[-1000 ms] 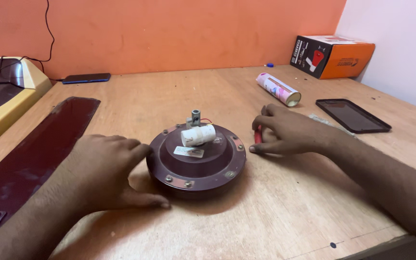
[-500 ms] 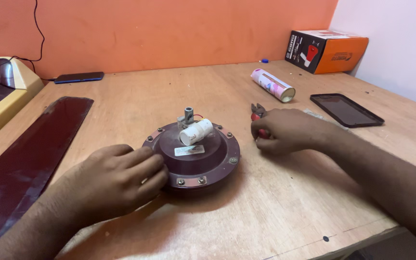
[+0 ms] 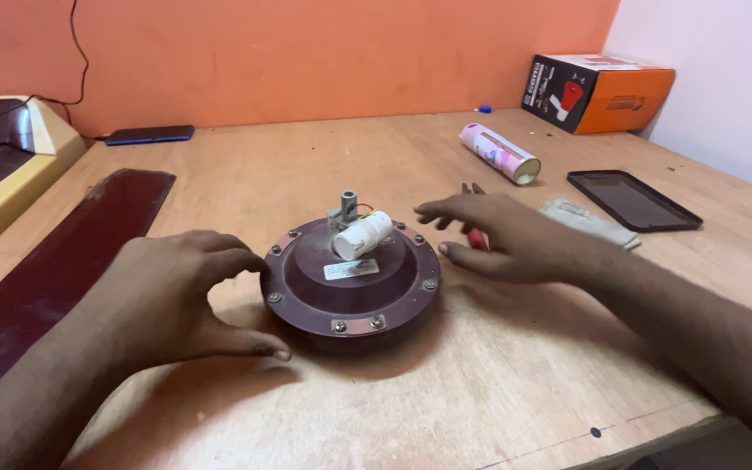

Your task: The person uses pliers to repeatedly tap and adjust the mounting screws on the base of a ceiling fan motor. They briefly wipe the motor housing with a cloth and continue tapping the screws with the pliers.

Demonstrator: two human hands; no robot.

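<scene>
Head view: a round maroon fan motor housing (image 3: 350, 287) sits on the wooden table (image 3: 498, 392) between the person's two hands. The left hand (image 3: 167, 300) rests on the table just left of the housing, fingers curved and loosely spread, the fingertips at the housing's rim; it grips nothing. The right hand (image 3: 502, 235) hovers just right of the housing, palm down, fingers spread apart and holding nothing. Red-handled pliers (image 3: 473, 228) lie partly hidden under that hand.

On top of the housing a white cylindrical capacitor (image 3: 364, 235) lies tilted beside a short grey shaft (image 3: 349, 205), and a small white rectangular label (image 3: 351, 269) sits on the raised centre.

Beyond the right hand lies a white and pink cylindrical can (image 3: 500, 153) on its side, and farther off, by the wall, an orange and black cardboard box (image 3: 598, 91). Right of the right hand lie a folded grey cloth (image 3: 589, 222) and a dark flat phone (image 3: 633, 199). Left of the left hand stretches a long maroon fan blade (image 3: 54, 270); beyond it rest another dark phone (image 3: 150, 134) and a yellow-edged object (image 3: 10, 165).
</scene>
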